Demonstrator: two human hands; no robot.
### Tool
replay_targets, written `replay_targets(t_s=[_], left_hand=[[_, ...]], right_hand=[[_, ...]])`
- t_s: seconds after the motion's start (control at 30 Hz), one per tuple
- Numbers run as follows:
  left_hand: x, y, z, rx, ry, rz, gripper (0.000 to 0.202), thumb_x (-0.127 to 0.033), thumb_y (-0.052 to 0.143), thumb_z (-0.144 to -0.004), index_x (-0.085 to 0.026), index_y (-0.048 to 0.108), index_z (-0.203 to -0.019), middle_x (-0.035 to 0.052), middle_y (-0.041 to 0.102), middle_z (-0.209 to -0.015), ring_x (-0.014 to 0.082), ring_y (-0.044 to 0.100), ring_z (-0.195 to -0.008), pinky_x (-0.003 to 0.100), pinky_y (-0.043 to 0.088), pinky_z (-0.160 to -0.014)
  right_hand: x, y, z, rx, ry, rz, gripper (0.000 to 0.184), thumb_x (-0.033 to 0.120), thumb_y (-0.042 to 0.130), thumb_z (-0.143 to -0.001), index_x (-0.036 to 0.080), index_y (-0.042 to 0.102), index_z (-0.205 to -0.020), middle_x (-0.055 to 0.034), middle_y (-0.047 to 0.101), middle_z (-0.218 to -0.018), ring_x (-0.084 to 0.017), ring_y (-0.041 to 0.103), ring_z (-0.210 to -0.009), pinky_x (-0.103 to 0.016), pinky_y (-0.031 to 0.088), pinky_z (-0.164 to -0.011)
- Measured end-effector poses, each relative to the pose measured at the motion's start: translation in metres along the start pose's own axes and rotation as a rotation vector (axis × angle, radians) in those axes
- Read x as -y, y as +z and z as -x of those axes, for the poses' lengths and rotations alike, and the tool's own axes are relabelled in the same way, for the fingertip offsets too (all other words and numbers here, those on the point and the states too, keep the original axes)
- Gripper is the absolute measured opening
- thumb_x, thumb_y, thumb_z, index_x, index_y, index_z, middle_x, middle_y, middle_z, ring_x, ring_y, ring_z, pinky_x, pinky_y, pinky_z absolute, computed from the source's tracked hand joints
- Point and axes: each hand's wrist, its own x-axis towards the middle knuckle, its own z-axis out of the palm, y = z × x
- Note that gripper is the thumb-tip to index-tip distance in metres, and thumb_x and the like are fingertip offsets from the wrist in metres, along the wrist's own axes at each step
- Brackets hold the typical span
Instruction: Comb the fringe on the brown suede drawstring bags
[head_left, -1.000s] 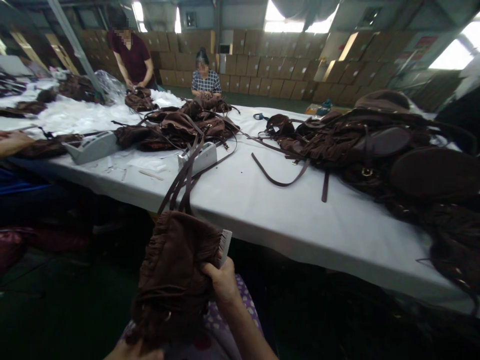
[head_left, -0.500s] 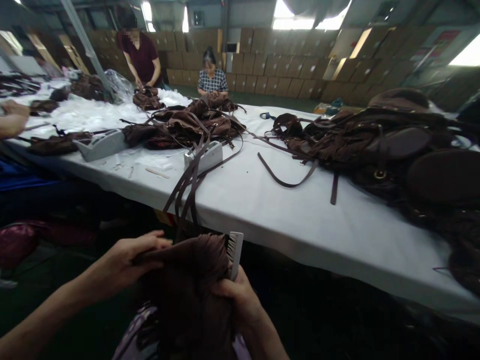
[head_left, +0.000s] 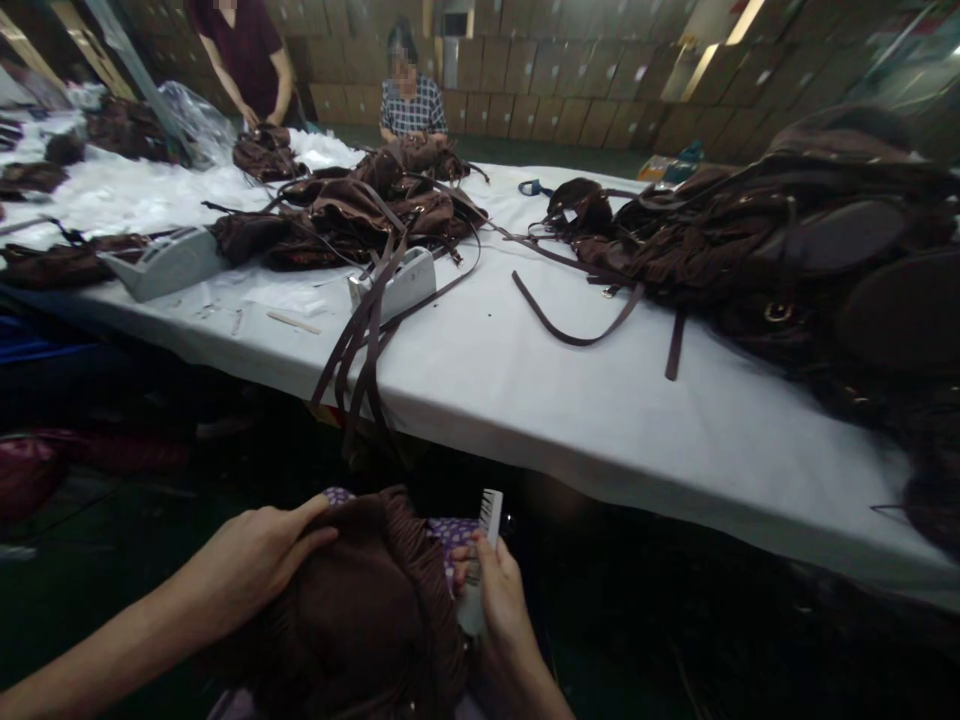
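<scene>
A dark brown fabric bag (head_left: 360, 600) with gathered sides is held low in front of me, below the table's edge. Its upper left edge is pinched by my left hand (head_left: 259, 560), thumb and fingers closed on the cloth. Patterned purple cloth (head_left: 450, 530) shows beside the bag's right side. On that side my right hand (head_left: 499, 590) grips a white comb (head_left: 490, 515), its toothed end pointing up. The comb's lower part is partly covered by the fingers. The bag's underside is hidden.
A white-covered table (head_left: 465, 370) runs across the view. On it are brown bags (head_left: 330, 210), a larger pile of bags (head_left: 697, 250) at right, hanging straps (head_left: 367, 350) and two grey tape dispensers (head_left: 169, 265). Two people (head_left: 409, 105) work at the far side, before stacked cartons (head_left: 555, 70).
The bag has been turned so a broad brown panel faces me, and purple cloth now shows at its right. My right hand and the comb have shifted slightly right and down. The view has tilted down.
</scene>
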Motion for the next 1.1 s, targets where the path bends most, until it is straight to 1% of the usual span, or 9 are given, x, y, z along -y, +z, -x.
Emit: replay_targets(t_s=[0.07, 0.13, 0.3, 0.4, 0.53, 0.7, 0.83, 0.97, 1.1], left_hand=[[-0.010, -0.006, 0.000, 0.009, 0.007, -0.107, 0.044, -0.041, 0.023, -0.096, -0.024, 0.054, -0.122, 0.0097, 0.072, -0.082, 0.0325, 0.069, -0.080, 0.038, 0.047, -0.066], [-0.020, -0.012, -0.001, 0.037, 0.020, -0.187, 0.042, -0.038, 0.024, -0.095, -0.023, 0.057, -0.117, 0.0106, 0.072, -0.081, 0.0333, 0.069, -0.076, 0.039, 0.047, -0.063], [-0.036, -0.033, -0.004, 0.151, 0.085, -0.281, 0.039, -0.032, 0.026, -0.095, -0.024, 0.057, -0.118, 0.0104, 0.072, -0.083, 0.0354, 0.068, -0.078, 0.043, 0.048, -0.065], [-0.033, -0.040, -0.007, 0.186, 0.076, -0.258, 0.038, -0.037, 0.028, -0.095, -0.025, 0.056, -0.118, 0.0090, 0.071, -0.082, 0.0344, 0.068, -0.079, 0.042, 0.046, -0.066], [-0.025, -0.035, -0.008, 0.224, 0.070, -0.150, 0.038, -0.044, 0.026, -0.096, -0.028, 0.058, -0.110, 0.0048, 0.069, -0.081, 0.0293, 0.066, -0.077, 0.036, 0.041, -0.065], [-0.026, -0.029, -0.004, 0.230, 0.075, -0.028, 0.035, -0.049, 0.031, -0.094, -0.030, 0.061, -0.101, 0.0010, 0.066, -0.074, 0.0212, 0.064, -0.072, 0.029, 0.038, -0.065], [-0.021, -0.022, 0.002, 0.263, 0.045, 0.050, 0.037, -0.050, 0.031, -0.094, -0.030, 0.062, -0.095, -0.0007, 0.066, -0.072, 0.0181, 0.063, -0.069, 0.027, 0.038, -0.062], [-0.006, -0.008, 0.007, 0.162, -0.015, 0.036, 0.037, -0.052, 0.034, -0.092, -0.033, 0.061, -0.109, 0.0005, 0.069, -0.082, 0.0189, 0.065, -0.078, 0.024, 0.042, -0.066], [0.002, 0.000, 0.010, 0.099, 0.015, 0.040, 0.037, -0.051, 0.037, -0.090, -0.032, 0.066, -0.102, 0.0008, 0.069, -0.076, 0.0193, 0.065, -0.073, 0.023, 0.046, -0.061]], right_hand=[[0.013, -0.014, -0.009, -0.103, -0.018, -0.007, 0.046, 0.064, 0.040, -0.085, 0.022, 0.044, -0.105, 0.0005, 0.062, -0.068, -0.018, 0.062, -0.051, -0.030, 0.049, -0.049], [0.032, -0.024, -0.011, -0.131, -0.095, 0.157, 0.042, 0.057, 0.037, -0.089, 0.021, 0.045, -0.108, 0.0014, 0.061, -0.065, -0.018, 0.063, -0.052, -0.030, 0.050, -0.052], [0.077, -0.016, 0.007, 0.052, -0.367, 0.687, 0.033, 0.034, 0.030, -0.094, 0.018, 0.056, -0.107, -0.0045, 0.065, -0.074, -0.019, 0.065, -0.063, -0.027, 0.048, -0.057], [0.093, 0.000, 0.012, 0.128, -0.446, 0.853, 0.046, 0.026, 0.026, -0.095, 0.017, 0.037, -0.138, -0.0043, 0.067, -0.072, -0.018, 0.063, -0.056, -0.026, 0.044, -0.052], [0.102, 0.020, 0.004, 0.286, -0.580, 1.092, 0.056, 0.017, 0.030, -0.092, 0.020, 0.021, -0.147, -0.0072, 0.071, -0.088, -0.020, 0.067, -0.068, -0.027, 0.047, -0.061], [0.097, 0.046, -0.010, 0.621, -0.683, 1.286, 0.068, 0.010, 0.043, -0.081, 0.015, 0.021, -0.145, -0.0102, 0.072, -0.088, -0.023, 0.068, -0.074, -0.030, 0.048, -0.066], [0.072, 0.059, -0.023, 0.737, -0.677, 1.395, 0.057, 0.014, 0.046, -0.081, 0.013, 0.034, -0.137, -0.0131, 0.071, -0.087, -0.027, 0.068, -0.079, -0.035, 0.050, -0.068], [0.040, 0.059, -0.045, 0.636, -0.564, 1.551, 0.054, 0.013, 0.045, -0.086, 0.013, 0.033, -0.138, -0.0134, 0.071, -0.087, -0.026, 0.069, -0.078, -0.034, 0.053, -0.065], [0.027, 0.049, -0.067, 0.489, -0.457, 1.628, 0.057, 0.006, 0.039, -0.088, 0.013, 0.027, -0.143, -0.0157, 0.069, -0.085, -0.026, 0.069, -0.077, -0.034, 0.053, -0.062]])
